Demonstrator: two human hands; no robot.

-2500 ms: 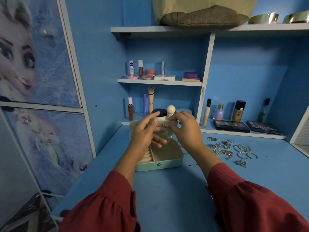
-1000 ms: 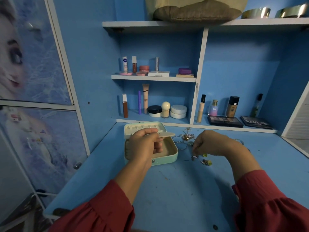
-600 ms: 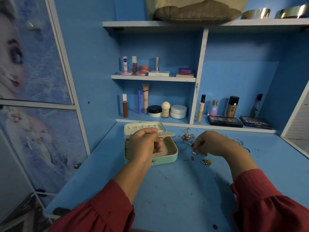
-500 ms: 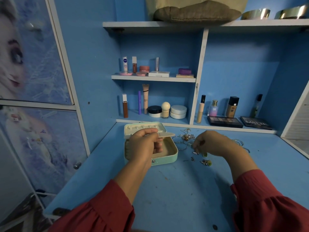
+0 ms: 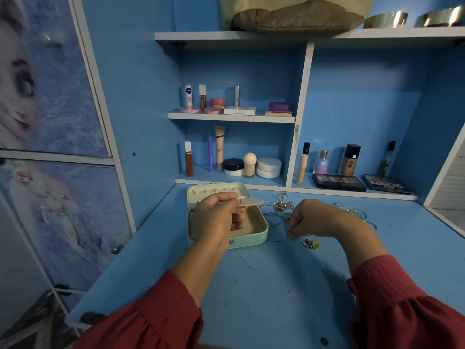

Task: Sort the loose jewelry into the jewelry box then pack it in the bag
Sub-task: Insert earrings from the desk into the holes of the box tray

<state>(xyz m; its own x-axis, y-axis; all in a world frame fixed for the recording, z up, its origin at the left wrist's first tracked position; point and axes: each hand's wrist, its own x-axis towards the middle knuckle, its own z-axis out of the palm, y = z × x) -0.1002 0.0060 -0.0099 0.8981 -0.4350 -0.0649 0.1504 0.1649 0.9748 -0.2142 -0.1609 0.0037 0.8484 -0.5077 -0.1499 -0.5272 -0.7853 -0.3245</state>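
Note:
A mint-green jewelry box (image 5: 253, 239) lies open on the blue desk, its lid (image 5: 216, 192) tipped back. My left hand (image 5: 218, 220) is over the box and pinches a flat beige flap (image 5: 251, 202) above the tray. My right hand (image 5: 315, 219) hovers just right of the box with fingertips pinched on a small piece of jewelry too small to identify. Loose chains and rings (image 5: 280, 206) lie behind that hand. A small earring with a yellow stone (image 5: 311, 244) lies beneath it, and silver bangles (image 5: 359, 214) lie further right. The tan bag (image 5: 297, 17) sits on the top shelf.
Shelves at the back hold cosmetics: tubes and jars (image 5: 235, 167), bottles (image 5: 349, 159) and two dark palettes (image 5: 338, 182). Metal bowls (image 5: 386, 19) stand on the top shelf. A cupboard door with a cartoon picture (image 5: 45, 122) is on the left. The desk front (image 5: 264, 285) is bare blue surface.
My right hand left the box, reached into the loose jewelry and has now pinched a small piece and lifted slightly. My left hand keeps holding the beige flap over the box.

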